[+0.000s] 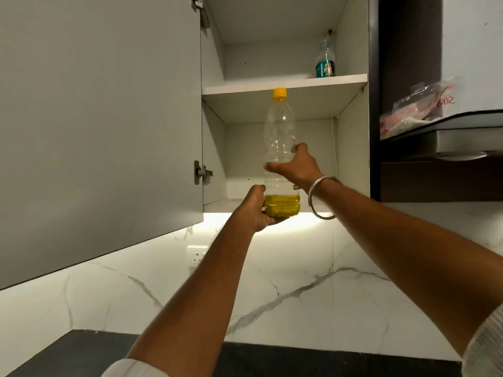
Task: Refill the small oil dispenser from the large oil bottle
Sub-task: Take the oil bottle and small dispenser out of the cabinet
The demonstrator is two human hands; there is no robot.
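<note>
At frame centre I see the left hand (257, 210) cupping the oil bottle (280, 159) base, the right hand (295, 168) gripping its middle (fingers hidden behind). The upper-shelf small bottle (325, 59) label is unreadable.

Both arms are reaching up and away from the near edge of the view, bare to the pushed-back pale sleeves. The left hand (257, 210) is cupping underneath something, palm up, fingers curling round its base. The right hand (295, 167) is gripping higher and to the right, thumb pointing left, fingers wrapping round the far side. A metal bangle (317, 198) is hanging on the right wrist.
</note>
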